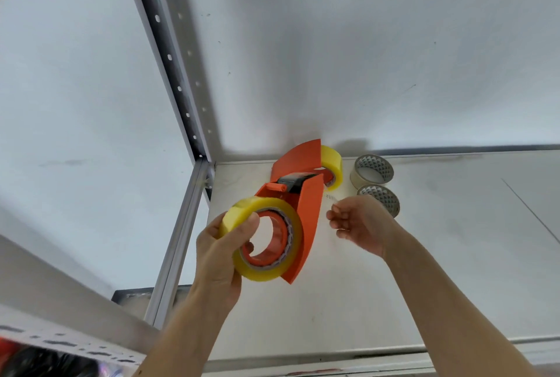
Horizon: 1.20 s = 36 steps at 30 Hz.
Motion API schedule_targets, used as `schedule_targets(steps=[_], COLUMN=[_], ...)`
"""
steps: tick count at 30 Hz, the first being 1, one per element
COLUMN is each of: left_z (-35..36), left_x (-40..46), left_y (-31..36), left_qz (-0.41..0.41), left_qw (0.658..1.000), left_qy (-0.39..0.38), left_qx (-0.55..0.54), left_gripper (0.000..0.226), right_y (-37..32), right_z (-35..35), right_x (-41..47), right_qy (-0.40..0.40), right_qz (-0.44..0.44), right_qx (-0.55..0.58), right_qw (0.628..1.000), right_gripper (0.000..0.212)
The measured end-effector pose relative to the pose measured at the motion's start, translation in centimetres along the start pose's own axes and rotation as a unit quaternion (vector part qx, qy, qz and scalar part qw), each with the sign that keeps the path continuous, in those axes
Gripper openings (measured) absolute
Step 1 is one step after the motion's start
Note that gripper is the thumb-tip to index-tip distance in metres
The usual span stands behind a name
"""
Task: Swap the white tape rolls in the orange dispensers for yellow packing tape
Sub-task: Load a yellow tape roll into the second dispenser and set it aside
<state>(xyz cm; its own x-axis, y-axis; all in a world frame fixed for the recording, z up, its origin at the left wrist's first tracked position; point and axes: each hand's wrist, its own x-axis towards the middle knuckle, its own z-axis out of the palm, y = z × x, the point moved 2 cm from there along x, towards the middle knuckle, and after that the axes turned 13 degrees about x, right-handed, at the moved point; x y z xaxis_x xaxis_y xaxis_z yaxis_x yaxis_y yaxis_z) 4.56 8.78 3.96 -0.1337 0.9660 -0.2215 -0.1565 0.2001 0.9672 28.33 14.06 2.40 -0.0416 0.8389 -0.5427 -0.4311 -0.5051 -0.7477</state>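
My left hand (216, 258) grips an orange dispenser (306, 222) by the yellow tape roll (266, 264) mounted on its hub, held above the shelf. My right hand (360, 225) is just right of the dispenser, fingertips pinched on a thin clear strip of tape end (331, 198). A second orange dispenser (298, 161) with a yellow roll (333, 169) stands behind, at the back of the shelf. Two white tape rolls lie to the right: one at the back (372, 171), one nearer (383, 198), partly hidden by my right hand.
The white shelf board (454, 255) runs right and toward me, with a wall (363, 43) behind. A perforated metal upright (178, 79) and a rail (178, 240) border the shelf's left side. Another rack edge (60, 343) lies at lower left.
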Motion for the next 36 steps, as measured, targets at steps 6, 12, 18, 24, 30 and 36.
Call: schedule_targets(steps=[6,12,18,24,30,36], left_z=[2.1,2.5,2.6,3.2,3.7,3.0], left_x=[0.0,0.4,0.2,0.9,1.2,2.1], left_y=[-0.9,-2.1,-3.1,-4.9,-5.8,-6.0], left_qz=[-0.016,-0.049,-0.062,-0.099,-0.129,-0.135], left_qw=[0.993,0.983,0.975,0.961,0.961,0.991], left_qy=[0.044,0.048,0.05,0.044,-0.017,0.014], left_qx=[-0.109,-0.171,-0.208,-0.253,-0.246,-0.013], left_gripper=[0.027,0.034,0.024,0.038,0.047,0.049], right_y=[3.5,4.3,3.7,3.6,3.2,0.5], right_z=[4.4,6.9,7.3,7.9,8.3,9.5], right_x=[-0.9,-1.6,-1.9,-2.2,-1.7,0.8], right_qy=[-0.062,-0.059,-0.041,-0.018,-0.069,-0.04], right_qz=[0.045,0.002,-0.072,-0.133,-0.125,-0.116], right_qx=[0.157,0.245,0.196,-0.017,-0.189,-0.319], right_qw=[0.985,0.968,0.977,0.991,0.972,0.94], right_gripper=[0.026,0.017,0.04,0.032,0.055,0.08])
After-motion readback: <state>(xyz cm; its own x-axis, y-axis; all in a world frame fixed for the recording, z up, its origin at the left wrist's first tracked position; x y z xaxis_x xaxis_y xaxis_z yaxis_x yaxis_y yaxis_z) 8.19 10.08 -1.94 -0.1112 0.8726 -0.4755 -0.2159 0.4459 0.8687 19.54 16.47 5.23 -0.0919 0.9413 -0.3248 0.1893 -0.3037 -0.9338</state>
